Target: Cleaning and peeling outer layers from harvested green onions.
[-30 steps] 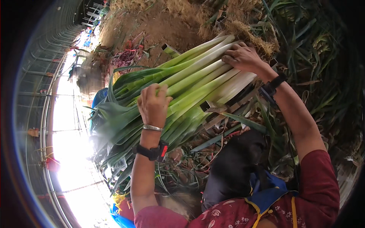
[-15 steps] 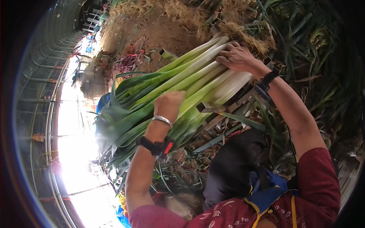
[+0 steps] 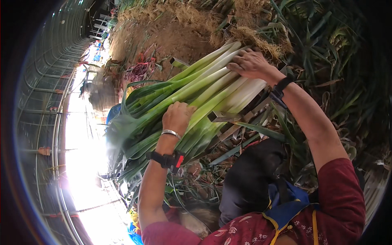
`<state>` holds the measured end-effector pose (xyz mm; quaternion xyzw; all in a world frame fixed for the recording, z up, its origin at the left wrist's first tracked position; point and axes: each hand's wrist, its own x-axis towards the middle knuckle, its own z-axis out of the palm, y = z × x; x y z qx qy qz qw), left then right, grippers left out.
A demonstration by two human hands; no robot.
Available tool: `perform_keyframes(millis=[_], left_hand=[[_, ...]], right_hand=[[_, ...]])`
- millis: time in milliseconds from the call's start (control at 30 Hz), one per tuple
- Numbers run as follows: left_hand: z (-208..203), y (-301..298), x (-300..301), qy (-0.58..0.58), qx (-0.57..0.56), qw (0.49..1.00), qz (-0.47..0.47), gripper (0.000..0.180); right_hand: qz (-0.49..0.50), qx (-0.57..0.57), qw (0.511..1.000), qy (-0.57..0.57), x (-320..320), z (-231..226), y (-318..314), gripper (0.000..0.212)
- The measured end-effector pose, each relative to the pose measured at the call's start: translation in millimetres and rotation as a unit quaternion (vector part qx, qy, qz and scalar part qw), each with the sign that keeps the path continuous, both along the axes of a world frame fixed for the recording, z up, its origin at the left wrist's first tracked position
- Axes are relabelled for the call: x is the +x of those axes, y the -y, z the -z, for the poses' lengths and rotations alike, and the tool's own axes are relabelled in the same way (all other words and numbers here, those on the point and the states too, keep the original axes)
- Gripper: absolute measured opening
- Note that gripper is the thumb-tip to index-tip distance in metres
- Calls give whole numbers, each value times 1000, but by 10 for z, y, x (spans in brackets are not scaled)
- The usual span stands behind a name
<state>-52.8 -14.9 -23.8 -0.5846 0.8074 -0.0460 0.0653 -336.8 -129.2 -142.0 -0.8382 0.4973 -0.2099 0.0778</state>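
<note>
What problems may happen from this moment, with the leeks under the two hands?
The leeks show no tie, so some might slide or roll if the left hand or right hand eases off. The square metal tube beside the stalks might bruise them. The silver-coloured bracelet on the left wrist might snag a leaf.

My bare right hand [image 3: 251,64] lies over the white ends of long green-and-white leeks [image 3: 204,83]; my bare left hand [image 3: 178,117] curls against their greener lengths.

Maroon sleeves [image 3: 341,190], black wrist straps [image 3: 160,158].
</note>
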Motion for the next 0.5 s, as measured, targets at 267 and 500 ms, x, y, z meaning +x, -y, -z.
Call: perform_keyframes(millis=[267,500], left_hand=[[84,-45,-58,77,-79,994,-5,40],[145,-112,-73,30,-193,980,26,61]], right_hand=[[-12,-4,1000,6,-32,28,55,36],[21,-14,995,98,-2,-54,-30,46]])
